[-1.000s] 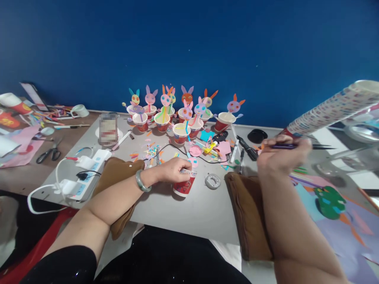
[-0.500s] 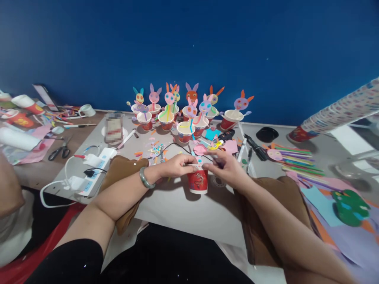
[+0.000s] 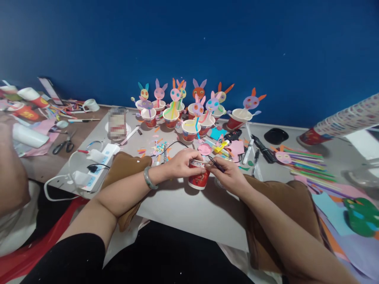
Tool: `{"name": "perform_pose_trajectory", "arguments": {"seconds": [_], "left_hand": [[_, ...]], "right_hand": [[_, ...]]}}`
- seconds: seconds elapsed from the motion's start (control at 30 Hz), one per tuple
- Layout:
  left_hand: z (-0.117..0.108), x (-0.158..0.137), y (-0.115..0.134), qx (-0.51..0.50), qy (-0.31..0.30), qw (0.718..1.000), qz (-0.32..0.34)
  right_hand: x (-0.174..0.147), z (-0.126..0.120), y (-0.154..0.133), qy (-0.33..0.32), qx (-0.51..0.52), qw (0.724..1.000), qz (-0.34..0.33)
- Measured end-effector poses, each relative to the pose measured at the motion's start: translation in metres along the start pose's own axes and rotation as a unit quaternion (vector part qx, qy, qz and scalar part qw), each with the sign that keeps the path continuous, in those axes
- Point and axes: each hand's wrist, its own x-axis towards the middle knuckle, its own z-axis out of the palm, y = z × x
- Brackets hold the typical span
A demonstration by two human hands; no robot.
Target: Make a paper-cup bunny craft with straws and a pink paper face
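A red paper cup point(image 3: 199, 179) with a printed pattern is held just above the grey table, in front of me. My left hand point(image 3: 187, 163) grips its rim and side, thumb across the front and fingers behind. My right hand point(image 3: 227, 173) is at the right side of the rim, closed around a dark slim tool point(image 3: 217, 163); its exact kind is partly hidden by my fingers. Just behind the cup lies a pink paper oval point(image 3: 204, 149). Beyond stand several paper cups with rabbit heads, among them one with a pink face point(image 3: 198, 109).
Paper scraps point(image 3: 160, 148), markers point(image 3: 248, 152) and a yellow object point(image 3: 221, 147) lie behind my hands. Brown cushions point(image 3: 278, 209) sit under my forearms. A power strip point(image 3: 100, 167) and scissors point(image 3: 63, 146) are left; colored straws point(image 3: 308, 161) and stacked cups point(image 3: 349, 118) are right. Another person's arm point(image 3: 13, 173) is far left.
My left hand has gone from pinching at the rim to wrapping around the cup. My right hand has dropped slightly beside the rim. The whole view has shifted a little.
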Motion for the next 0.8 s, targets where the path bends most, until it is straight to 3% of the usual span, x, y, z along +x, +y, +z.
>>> {"name": "perform_pose_trajectory", "arguments": {"seconds": [0.4, 0.53, 0.8], "left_hand": [[-0.0002, -0.001, -0.0029, 0.125, 0.122, 0.976, 0.13], [0.0023, -0.0034, -0.0051, 0.16, 0.163, 0.964, 0.132], [0.0081, -0.0069, -0.0002, 0.207, 0.166, 0.956, 0.125]], "right_hand": [[-0.001, 0.0005, -0.0081, 0.063, -0.014, 0.997, -0.033], [-0.0034, 0.0005, -0.0093, 0.071, -0.031, 0.996, -0.043], [-0.0067, 0.0032, -0.0044, 0.098, -0.057, 0.991, -0.067]]}}
